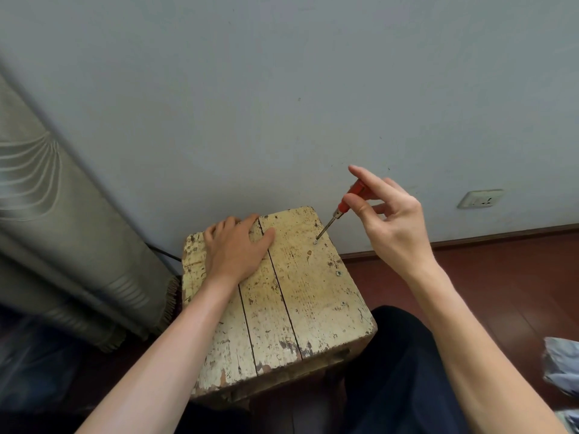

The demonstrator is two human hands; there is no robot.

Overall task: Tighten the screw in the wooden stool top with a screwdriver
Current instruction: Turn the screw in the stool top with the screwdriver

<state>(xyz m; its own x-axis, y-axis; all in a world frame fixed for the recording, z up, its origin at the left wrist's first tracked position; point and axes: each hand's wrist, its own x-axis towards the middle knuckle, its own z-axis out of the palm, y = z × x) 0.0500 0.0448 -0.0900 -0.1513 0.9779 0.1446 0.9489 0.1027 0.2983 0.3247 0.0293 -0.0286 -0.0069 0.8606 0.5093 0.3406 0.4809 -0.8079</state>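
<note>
A worn wooden stool top [300, 302] of pale planks with flaking paint stands in front of me. My left hand [236, 245] lies flat on its far left part, fingers spread over the planks. My right hand [388, 220] pinches the red handle of a small screwdriver [343, 208] between thumb and fingers, with the index finger stretched out above it. The tool leans to the right, and its metal tip sits on a screw [315, 242] near the far right edge of the top. Two more screw heads [338, 273] show along the right plank.
A grey wall stands close behind the stool, with a socket [481, 198] low on the right. A pale curtain [62, 233] hangs at the left. Dark red floor [488, 292] lies to the right. My dark trouser leg [398, 371] is beside the stool.
</note>
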